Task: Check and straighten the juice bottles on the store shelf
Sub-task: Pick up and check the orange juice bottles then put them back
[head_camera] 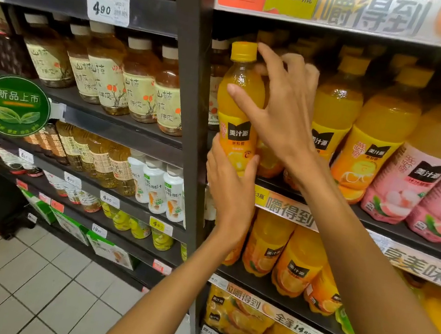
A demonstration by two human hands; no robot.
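Observation:
An orange juice bottle [239,107] with a yellow cap stands upright at the left end of the shelf [392,227], close to the dark upright post. My left hand [229,185] grips its base from below. My right hand [282,104] reaches over behind its shoulder, thumb against the bottle's front and fingers curled towards the bottle hidden behind my palm. More orange juice bottles [376,137] stand in a row to the right, then pink lychee bottles [410,179].
A dark metal post [191,106] splits the shelving. Tea bottles [107,74] fill the left bay, with white and yellow drinks below. Lower right shelves hold more orange juice [297,259]. Tiled floor [35,288] lies at the bottom left.

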